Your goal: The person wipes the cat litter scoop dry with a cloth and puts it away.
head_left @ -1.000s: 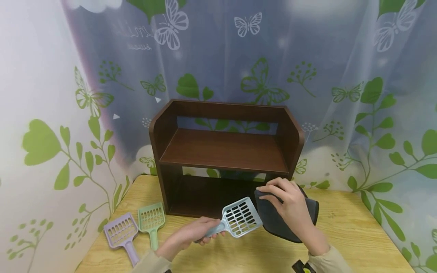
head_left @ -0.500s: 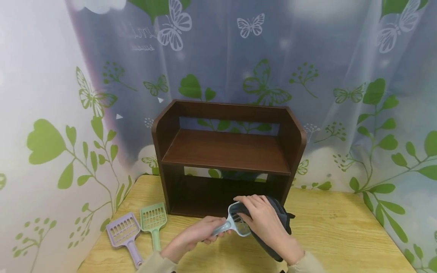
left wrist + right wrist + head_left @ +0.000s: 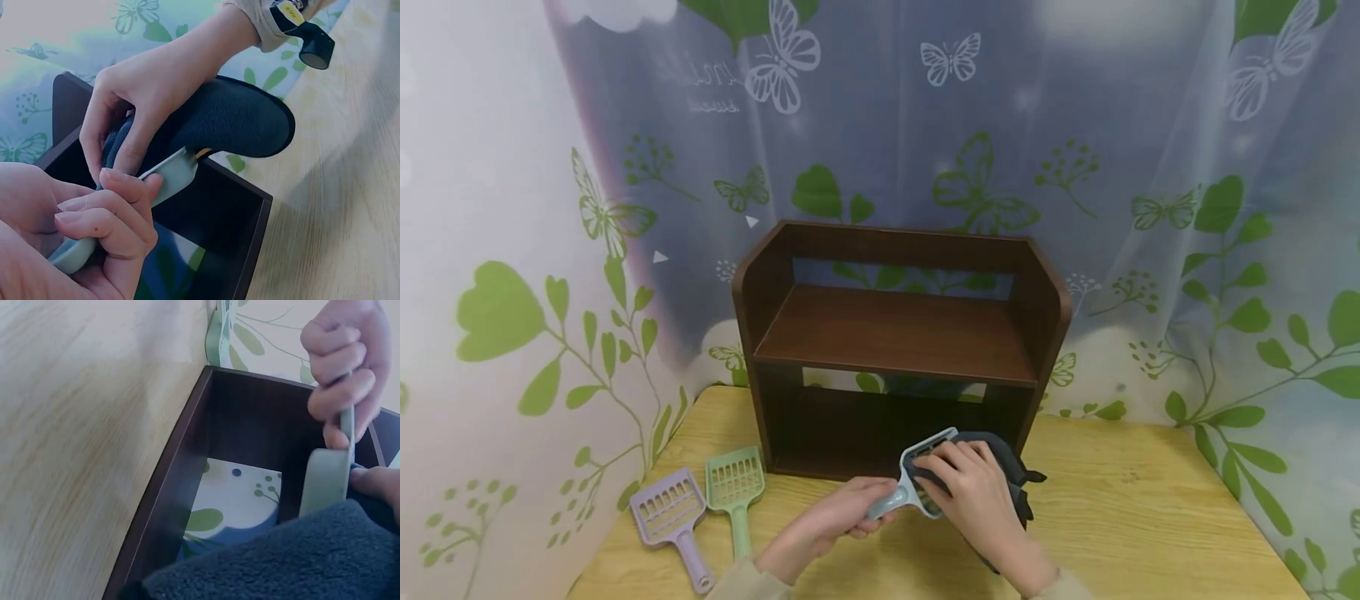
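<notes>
My left hand (image 3: 838, 517) grips the handle of a light blue slotted litter scoop (image 3: 891, 502), raised in front of the shelf's lower opening. A dark blue cloth (image 3: 1003, 454) with black edging is held in my right hand (image 3: 970, 492), its fingers bent over it against the scoop's slotted head. In the left wrist view, the cloth (image 3: 244, 119) drapes from the right hand (image 3: 147, 87) over the scoop (image 3: 175, 178). Plush cloth (image 3: 306, 550) fills the bottom of the right wrist view and hides part of the scoop (image 3: 325, 478). Most of the slots are covered.
A dark brown two-tier shelf (image 3: 895, 329) stands behind the hands on a wood-grain table (image 3: 1150, 517). To the left lie a purple litter scoop (image 3: 685, 542) and a green litter scoop (image 3: 739, 517). A patterned curtain (image 3: 865, 108) hangs behind.
My right hand has carried the cloth leftward onto the scoop's head, which it now partly covers. The left hand keeps its grip, and the scoop has tilted slightly.
</notes>
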The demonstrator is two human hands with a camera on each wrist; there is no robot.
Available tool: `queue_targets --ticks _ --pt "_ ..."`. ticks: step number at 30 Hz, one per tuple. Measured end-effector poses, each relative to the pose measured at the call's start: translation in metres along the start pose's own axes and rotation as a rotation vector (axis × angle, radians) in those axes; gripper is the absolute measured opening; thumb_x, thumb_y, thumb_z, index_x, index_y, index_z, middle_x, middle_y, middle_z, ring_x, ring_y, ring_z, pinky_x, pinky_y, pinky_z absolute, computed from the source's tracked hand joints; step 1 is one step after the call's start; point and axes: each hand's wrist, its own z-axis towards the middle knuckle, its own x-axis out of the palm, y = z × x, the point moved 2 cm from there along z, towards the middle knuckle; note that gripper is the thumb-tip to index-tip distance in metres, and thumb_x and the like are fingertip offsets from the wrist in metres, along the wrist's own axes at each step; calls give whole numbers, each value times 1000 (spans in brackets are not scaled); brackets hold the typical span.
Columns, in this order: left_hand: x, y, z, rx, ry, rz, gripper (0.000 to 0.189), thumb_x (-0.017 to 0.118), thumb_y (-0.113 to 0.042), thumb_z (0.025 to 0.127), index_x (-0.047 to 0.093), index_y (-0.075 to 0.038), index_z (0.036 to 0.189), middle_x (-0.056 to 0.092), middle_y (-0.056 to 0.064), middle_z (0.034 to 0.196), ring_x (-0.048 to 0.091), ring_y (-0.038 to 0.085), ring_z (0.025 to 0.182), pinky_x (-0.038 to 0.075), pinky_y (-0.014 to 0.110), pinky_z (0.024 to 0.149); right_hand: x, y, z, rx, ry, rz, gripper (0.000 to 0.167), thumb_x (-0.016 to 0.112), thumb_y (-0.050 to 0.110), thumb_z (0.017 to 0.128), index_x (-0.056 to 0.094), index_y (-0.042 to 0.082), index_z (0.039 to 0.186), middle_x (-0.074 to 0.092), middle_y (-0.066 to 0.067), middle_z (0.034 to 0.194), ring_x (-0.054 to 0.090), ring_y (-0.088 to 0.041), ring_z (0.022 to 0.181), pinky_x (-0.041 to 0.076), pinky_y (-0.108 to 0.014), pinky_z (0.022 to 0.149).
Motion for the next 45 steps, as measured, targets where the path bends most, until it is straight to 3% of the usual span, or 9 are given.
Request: queue_targets --ticks 4,12,16,21,26,35,45 --pt "2 -1 1 -8 1 -11 44 37 -32 111 63 1 125 49 -3 74 26 2 51 23 15 46 4 3 1 -41 -25 -24 29 92 21 72 75 21 96 64 5 92 61 -15 80 47 -38 79" --pt "6 1 6 -17 -10 8 44 38 -38 111 65 -4 115 46 -6 71 33 3 54 28 18 49 8 4 3 -181 -1 -215 28 91 20 73 69 20 91 62 -1 91 59 -20 81 48 -39 79" --pt "6 4 6 -5 -16 5 42 36 -34 111 64 -3 119 47 -5 72 34 3 54 29 17 49 8 -2 3 -161 30 -242 29 91 19 73 69 19 91 62 -2 93 60 -22 85 49 -42 82" --pt "7 5 5 1 -13 -3 44 36 -32 112 60 0 130 52 -3 77 36 2 56 30 16 49 4 -15 2 -101 30 -255 38 97 12 65 69 18 90 61 -4 93 58 -24 84 51 -46 83" --pt "8 4 5 16 -16 -10 46 37 -33 111 56 1 135 54 -1 81 37 2 56 30 15 49 5 -13 4 -104 -8 -256 36 94 12 69 68 15 92 62 -4 92 59 -23 83 51 -45 81" --pt "8 0 5 -4 -13 -4 41 39 -34 111 64 -4 123 48 -5 71 33 2 53 28 16 48 7 2 4 -129 -19 -168 22 87 22 78 71 18 93 65 2 92 60 -18 82 48 -41 82" --pt "7 3 1 -3 -35 -21 46 40 -33 111 54 -1 139 50 -3 75 33 2 53 27 16 48 1 -14 3 -45 -27 -207 32 92 7 71 71 16 94 63 -3 93 59 -23 84 49 -46 83"
